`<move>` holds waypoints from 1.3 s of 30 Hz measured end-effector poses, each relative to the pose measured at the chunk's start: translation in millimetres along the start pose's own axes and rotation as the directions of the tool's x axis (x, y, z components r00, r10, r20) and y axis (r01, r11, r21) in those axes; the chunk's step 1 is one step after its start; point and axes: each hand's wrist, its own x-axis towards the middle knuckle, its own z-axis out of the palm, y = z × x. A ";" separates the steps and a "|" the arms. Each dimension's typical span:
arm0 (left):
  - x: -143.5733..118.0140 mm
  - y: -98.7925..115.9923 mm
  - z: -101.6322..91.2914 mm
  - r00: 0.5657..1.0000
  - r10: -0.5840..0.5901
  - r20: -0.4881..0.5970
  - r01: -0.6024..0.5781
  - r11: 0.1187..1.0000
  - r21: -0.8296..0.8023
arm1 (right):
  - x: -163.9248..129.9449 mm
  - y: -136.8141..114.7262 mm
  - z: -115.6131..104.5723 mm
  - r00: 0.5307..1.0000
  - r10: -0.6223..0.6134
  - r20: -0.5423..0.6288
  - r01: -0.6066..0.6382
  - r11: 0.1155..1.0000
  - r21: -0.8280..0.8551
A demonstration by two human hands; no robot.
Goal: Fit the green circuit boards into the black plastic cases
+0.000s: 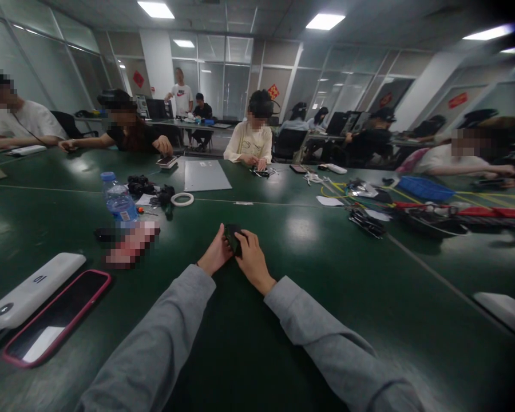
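Small black object (232,237) gripped between left hand (214,254) and right hand (251,260).

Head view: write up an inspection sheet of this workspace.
Surface: dark green table, glossy, reflecting the ceiling lights.
Job's things: small black object held between both hands above the table; its details are too small to tell.
Clutter: water bottle, tape roll, grey sheet, pink-cased phone, white power bank, blue tray.
Grippers: left hand and right hand, fingers closed on the black object, grey sleeves.
Cables: yellow cables and a tangle of black parts at the right.
Surroundings: other people seated around the table; glass partitions behind.
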 end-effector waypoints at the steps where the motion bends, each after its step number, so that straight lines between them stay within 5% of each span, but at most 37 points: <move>1: -1.8 0.9 0.6 1.000 -0.002 -0.023 0.002 1.000 -0.012 | -0.3 -3.8 -0.5 0.997 -0.055 0.046 0.055 0.998 0.000; 4: -6.0 5.4 0.1 0.999 0.012 -0.044 -0.015 0.998 -0.061 | -1.4 -14.1 -4.0 0.975 -0.180 0.128 0.177 0.984 0.035; 7: -7.0 7.7 -2.2 0.999 0.006 0.044 -0.002 0.996 -0.094 | -2.4 -20.3 -8.1 0.966 -0.228 0.125 0.216 0.971 0.102; 13: -6.0 6.6 -2.2 0.995 0.018 0.095 -0.008 0.994 -0.106 | -3.6 -24.6 -9.0 0.998 0.000 -0.071 0.019 0.965 0.262; 19: -11.1 9.5 3.8 0.999 0.036 0.006 -0.035 0.995 -0.095 | -2.6 -26.2 -6.4 0.985 0.159 -0.070 -0.133 0.948 0.289; 30: -4.6 7.3 -7.8 0.994 -0.018 0.110 0.031 0.993 -0.111 | -3.0 -22.9 -2.3 0.981 0.178 0.078 -0.193 0.929 0.316; 39: -15.2 13.8 0.1 0.988 -0.023 0.150 0.032 0.998 -0.058 | -5.3 -24.1 -2.1 0.985 0.151 0.086 -0.170 0.939 0.298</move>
